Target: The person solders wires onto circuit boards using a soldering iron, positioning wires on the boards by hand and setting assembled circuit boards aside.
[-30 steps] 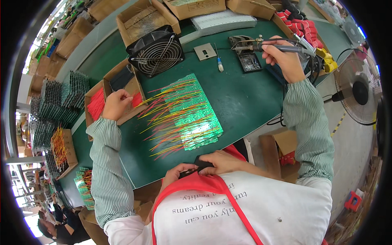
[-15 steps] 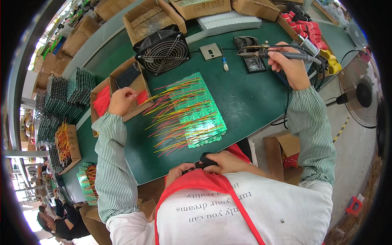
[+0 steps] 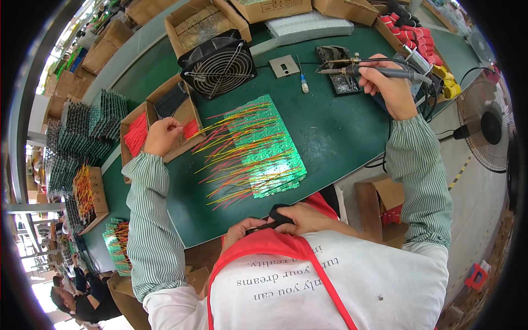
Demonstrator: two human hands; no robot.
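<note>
My right hand grips a soldering iron with a dark handle and a brass fitting above its shaft. Its tip points left, over a small black tray. My left hand is closed in a pinch beside a divided cardboard box; what its fingertips hold, if anything, is too small to make out. Right of it, red and yellow wires fan out leftward from a stack of green circuit boards. Red wires lie in the box.
A black square fan, a metal plate and a small screwdriver are beyond the boards. Two other bare hands hold a black strip at the red apron; whose they are I cannot tell. A round fan stands right.
The soldering iron has shifted very slightly left over the tray. My left hand keeps its pinch beside the box, and the boards and wires look almost unchanged.
</note>
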